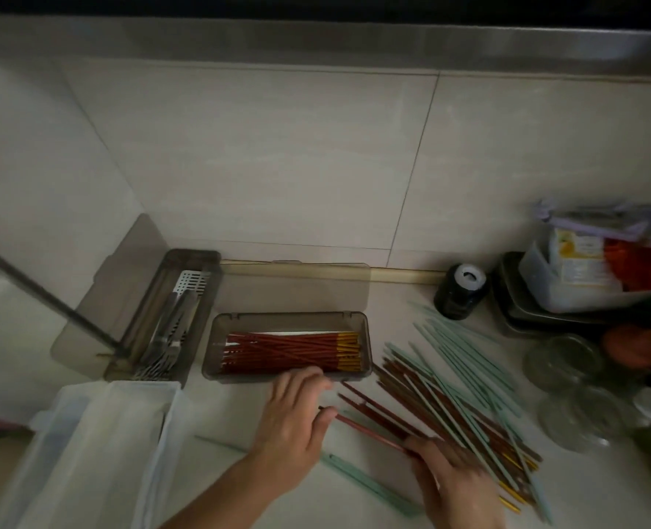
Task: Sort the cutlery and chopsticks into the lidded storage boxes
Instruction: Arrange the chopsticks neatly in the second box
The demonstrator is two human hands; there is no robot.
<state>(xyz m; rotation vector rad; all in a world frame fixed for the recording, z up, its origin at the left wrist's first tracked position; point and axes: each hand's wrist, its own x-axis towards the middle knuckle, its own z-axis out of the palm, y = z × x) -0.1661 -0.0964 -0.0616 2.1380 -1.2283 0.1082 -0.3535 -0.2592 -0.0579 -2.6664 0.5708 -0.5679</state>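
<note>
Red gold-tipped chopsticks [289, 351] in smoky box [217, 370], left fingers [301, 379] relaxed, right fingers [442, 450] seemingly spread, blurred

Chopstick box [217, 370] sits centre with chopsticks [289, 351] inside, fork box [202, 299] to its left, loose chopstick pile [469, 399] to its right.

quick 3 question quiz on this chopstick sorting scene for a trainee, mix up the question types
1. True or false: the grey box nearest the left hand holds mint-green chopsticks.
2. What lies in the grey box further left? A spoons only, B forks, C jars
3. Fill in: the right hand rests on the loose ____ pile.

Key: 1 false, they are red chopsticks with gold ends. 2 B, forks. 3 chopstick.
</note>
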